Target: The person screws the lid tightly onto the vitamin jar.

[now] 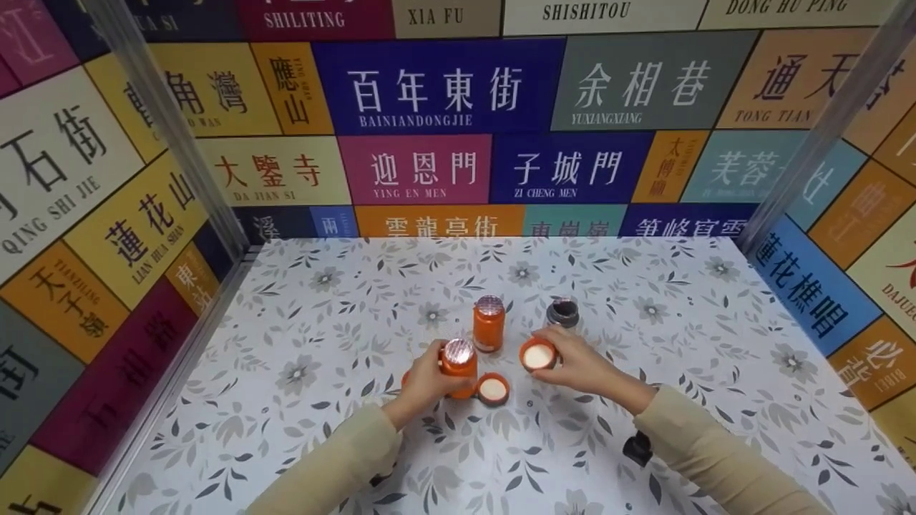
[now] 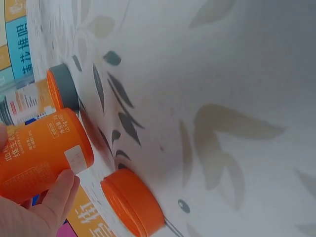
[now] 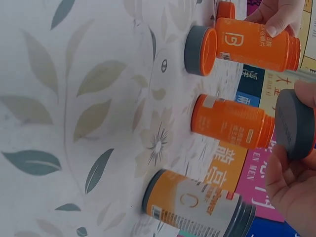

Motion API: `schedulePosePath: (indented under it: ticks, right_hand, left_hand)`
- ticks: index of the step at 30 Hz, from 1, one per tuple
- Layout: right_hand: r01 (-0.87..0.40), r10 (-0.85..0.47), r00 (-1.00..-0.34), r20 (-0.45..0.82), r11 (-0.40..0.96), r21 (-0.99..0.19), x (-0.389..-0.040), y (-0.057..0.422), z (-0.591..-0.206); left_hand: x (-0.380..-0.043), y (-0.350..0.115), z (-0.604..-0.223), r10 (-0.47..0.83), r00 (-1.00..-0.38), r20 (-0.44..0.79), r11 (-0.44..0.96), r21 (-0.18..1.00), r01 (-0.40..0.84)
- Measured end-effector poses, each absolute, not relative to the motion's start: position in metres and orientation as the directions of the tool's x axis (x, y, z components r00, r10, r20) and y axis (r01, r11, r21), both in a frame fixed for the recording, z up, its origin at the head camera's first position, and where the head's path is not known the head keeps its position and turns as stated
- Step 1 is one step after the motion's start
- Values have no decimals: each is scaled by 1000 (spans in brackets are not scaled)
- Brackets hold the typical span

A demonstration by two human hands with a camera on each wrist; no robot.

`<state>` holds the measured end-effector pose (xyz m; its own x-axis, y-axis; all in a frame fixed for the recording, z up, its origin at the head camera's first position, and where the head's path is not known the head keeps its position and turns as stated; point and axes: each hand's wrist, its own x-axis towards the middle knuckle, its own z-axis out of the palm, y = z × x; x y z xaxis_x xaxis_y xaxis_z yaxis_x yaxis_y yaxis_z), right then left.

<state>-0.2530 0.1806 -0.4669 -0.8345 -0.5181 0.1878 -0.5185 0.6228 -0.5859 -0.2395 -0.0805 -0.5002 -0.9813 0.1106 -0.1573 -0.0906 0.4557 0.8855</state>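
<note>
My left hand (image 1: pixel 424 384) grips an orange bottle (image 1: pixel 459 366) with a shiny foil seal over its mouth. In the left wrist view that bottle (image 2: pixel 47 153) is tilted, its base close over the table. Between thumb and fingers, my right hand (image 1: pixel 578 361) holds a grey-and-orange cap (image 1: pixel 538 355), its pale inside facing up. A similar cap (image 1: pixel 493 388) lies inside-up by the held bottle. Behind stands a second foil-sealed orange bottle (image 1: pixel 489 329). An all-orange cap (image 2: pixel 136 205) rests beside my left hand, mostly hidden by it in the head view.
A dark-rimmed container (image 1: pixel 563 312) stands at the back right; its orange-and-white label (image 3: pixel 192 200) shows in the right wrist view. A floral cloth (image 1: pixel 300 307) covers the table. Panels with street names (image 1: pixel 436 89) wall the back and both sides.
</note>
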Motion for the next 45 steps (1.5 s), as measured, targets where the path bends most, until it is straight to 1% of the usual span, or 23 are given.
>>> schedulePosePath:
  ticks: [8,11,15,18,22,24,27,29,31,34,37,40,43,45]
  right_hand:
    - [-564,-547,-804,232,581,-586,-250,170,-464]
    - [-609,-580,-773,255,568,-554,-250,165,-462]
    - [-674,-633,-719,288,533,-512,-252,159,-460]
    - [-695,-662,-695,279,521,-495,-252,155,-459]
    - [-719,-693,-672,261,524,-457,-251,150,-459]
    - [-748,-715,-644,270,515,-419,-252,148,-459]
    - [-778,-742,-611,276,500,-380,-252,145,-456]
    - [-787,-753,-601,269,497,-366,-253,143,-453]
    - [-780,-756,-604,252,496,-382,-253,141,-450]
    - [-758,-757,-611,233,475,-448,-255,138,-448]
    - [-778,-780,-577,241,435,-452,-257,133,-448]
    - [-837,-831,-505,234,405,-367,-260,128,-444]
    - [-872,-880,-448,159,391,-294,-264,121,-436]
    - [-878,-901,-425,84,388,-281,-266,116,-431]
  left_hand:
    - [-224,-69,-507,195,-975,-106,472,881,-1]
    - [-222,-65,-508,218,-971,-98,467,884,15]
    - [-223,-62,-510,229,-966,-122,458,889,-3]
    - [-225,-63,-513,248,-960,-130,441,897,-8]
    - [-225,-65,-517,278,-954,-107,387,922,9]
    - [-225,-67,-519,296,-951,-89,370,928,29]
    - [-225,-68,-521,306,-948,-89,387,921,38]
    - [-225,-69,-522,312,-946,-90,399,916,44]
    - [-226,-69,-522,315,-944,-95,407,912,44]
    - [-228,-70,-524,321,-943,-89,405,913,52]
    - [-230,-71,-525,329,-941,-77,397,915,64]
    - [-231,-71,-525,335,-940,-65,393,916,76]
    - [-231,-71,-525,333,-941,-68,399,914,75]
    - [-231,-71,-525,327,-942,-69,409,910,75]
